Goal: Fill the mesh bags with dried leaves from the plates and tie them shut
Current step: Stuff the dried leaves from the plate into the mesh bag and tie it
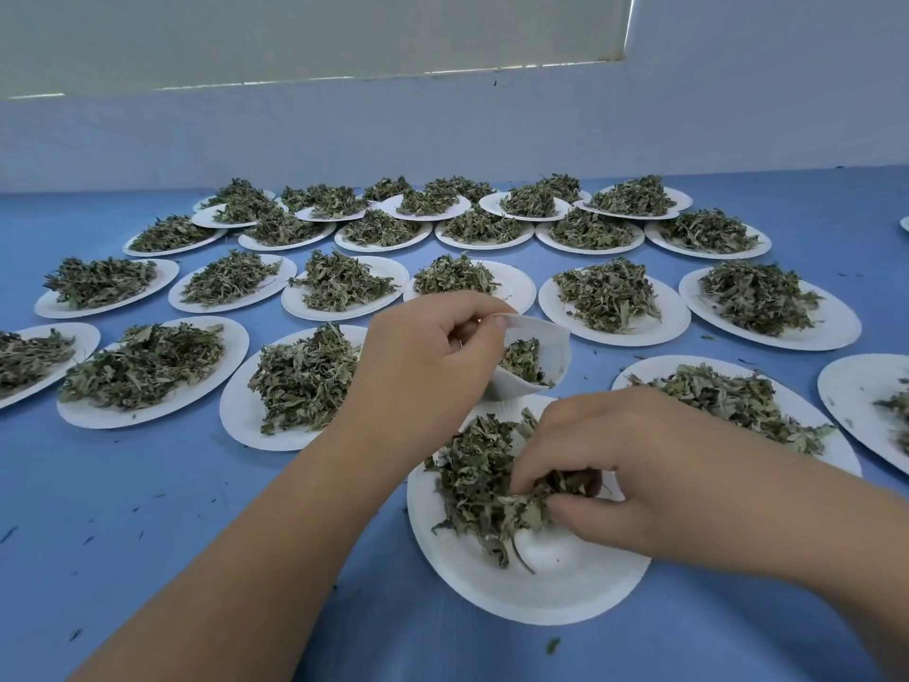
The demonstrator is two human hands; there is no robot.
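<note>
My left hand (423, 356) pinches the rim of a white mesh bag (536, 359) and holds its mouth open just above the nearest paper plate (531, 578). Some dried leaves lie inside the bag. On that plate sits a loose heap of dried green leaves (479, 477). My right hand (620, 465) reaches down into the heap, fingers and thumb curled round a clump of leaves at its right side.
Several white paper plates heaped with dried leaves (305, 381) cover the blue table (172, 509) in rows back to a pale wall (442, 135). A further plate (728, 406) lies right of the bag. Leaf crumbs dot the cloth at the front left.
</note>
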